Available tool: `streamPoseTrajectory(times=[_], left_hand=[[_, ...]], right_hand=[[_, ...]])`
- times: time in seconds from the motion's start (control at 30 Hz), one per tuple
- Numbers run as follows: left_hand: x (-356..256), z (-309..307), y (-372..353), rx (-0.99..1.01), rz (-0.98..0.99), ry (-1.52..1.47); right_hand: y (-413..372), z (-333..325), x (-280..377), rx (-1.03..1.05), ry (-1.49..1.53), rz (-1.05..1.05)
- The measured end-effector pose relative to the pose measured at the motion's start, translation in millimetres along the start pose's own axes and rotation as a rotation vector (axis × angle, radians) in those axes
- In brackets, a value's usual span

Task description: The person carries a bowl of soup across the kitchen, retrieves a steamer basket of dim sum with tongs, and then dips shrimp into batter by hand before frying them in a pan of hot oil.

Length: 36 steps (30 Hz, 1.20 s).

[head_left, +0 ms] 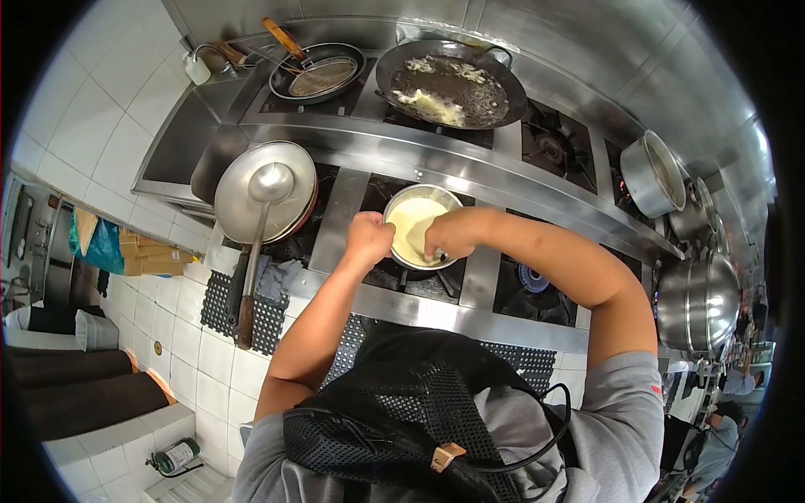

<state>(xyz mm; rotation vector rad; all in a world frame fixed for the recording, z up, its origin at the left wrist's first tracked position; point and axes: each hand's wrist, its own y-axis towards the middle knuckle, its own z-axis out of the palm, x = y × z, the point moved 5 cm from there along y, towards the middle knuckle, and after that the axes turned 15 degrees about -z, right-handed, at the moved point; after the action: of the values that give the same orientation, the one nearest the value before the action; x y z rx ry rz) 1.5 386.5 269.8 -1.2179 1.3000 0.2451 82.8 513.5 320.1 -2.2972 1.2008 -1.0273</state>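
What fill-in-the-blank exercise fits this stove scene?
The left hand grips the ____ of the steel bowl.
The right hand dips into its pale ____.
Pieces fry in the black ____ at the back.
The ladle lies on a round steel ____.
Missing: rim; batter; wok; lid.
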Motion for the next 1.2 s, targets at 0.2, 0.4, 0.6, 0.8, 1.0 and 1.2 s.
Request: streamPoseTrajectory(times=[0.2,0.4,0.6,0.8,1.0,1.2], left_hand=[[-3.5,6.2,-6.4,0.036,-0.028,-0.008],[-1.6,8.1,-1.6,0.053,-0.032,-0.040],[1.1,5.3,5.0,0.040,-0.017,-0.027],[-3.6,2.4,2.9,0.040,-0.020,-0.059],[-11.1,2.8,2.2,0.053,0.003,-0.032],[-24.0,-0.6,5.4,0.056,0.015,-0.018]], right_hand=[[6.7,10.9,-5.9,0.220,-0.012,-0.060],[1.7,2.8,2.9,0.133,-0.167,-0.085],[10.1,8.7,-3.6,-0.009,-0.381,-0.146],[9.3,-6.2,1.7,-0.279,-0.530,-0.220],[10.8,-10.0,-17.5,-0.407,-0.569,-0.154],[-46.2,-65.9,2.8,-0.636,-0.432,-0.154]])
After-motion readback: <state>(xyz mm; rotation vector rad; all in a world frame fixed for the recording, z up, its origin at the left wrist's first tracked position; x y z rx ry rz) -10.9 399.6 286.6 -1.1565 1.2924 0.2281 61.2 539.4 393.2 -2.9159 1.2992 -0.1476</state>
